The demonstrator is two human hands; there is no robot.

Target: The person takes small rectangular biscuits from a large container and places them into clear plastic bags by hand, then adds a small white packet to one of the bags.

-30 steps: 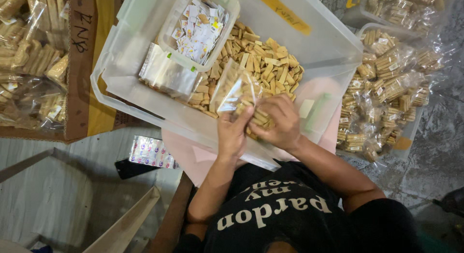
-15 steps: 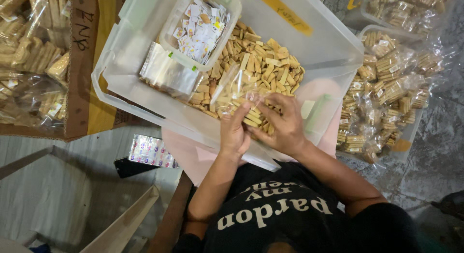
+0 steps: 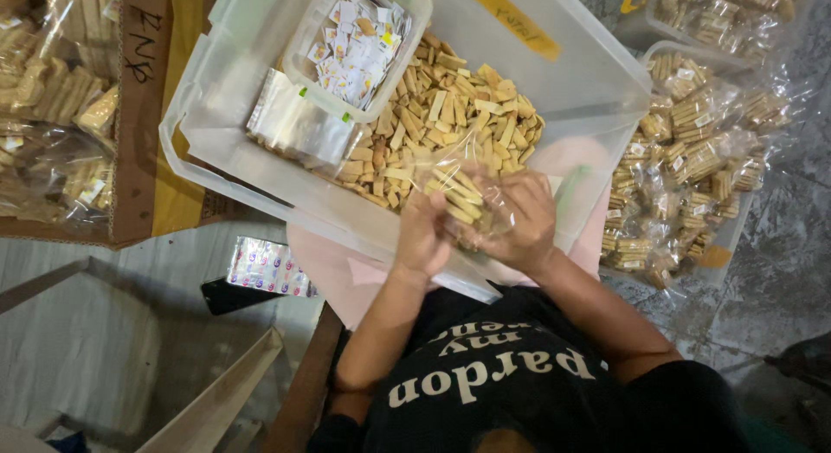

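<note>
My left hand [image 3: 422, 232] and my right hand [image 3: 518, 218] met at the near edge of the big clear bin [image 3: 597, 89], both closed around a small clear bag [image 3: 463, 189]. The bag held a few tan biscuit sticks [image 3: 457, 198] lying side by side, and it hung just over the bin's near wall. My left fingers pinched one side of the bag and my right hand wrapped the other side.

Inside the bin, a heap of loose biscuit sticks [image 3: 450, 115] covered the middle of the floor, just beyond the bag. To the left of the heap lay a stack of empty clear bags [image 3: 299, 128], flat against the bin's left side. Behind that stack sat a small clear tub [image 3: 411, 20] filled with little white paper packets [image 3: 359, 42].

On my right, just beside the big bin, stood a second clear bin [image 3: 718, 245] piled with filled and closed bags of sticks [image 3: 692, 133]. On my far left, a cardboard box [image 3: 138, 115] held more packed bags [image 3: 52, 89]. A printed foil sheet [image 3: 268, 267] lay on the floor [image 3: 104, 332] near my left elbow.
</note>
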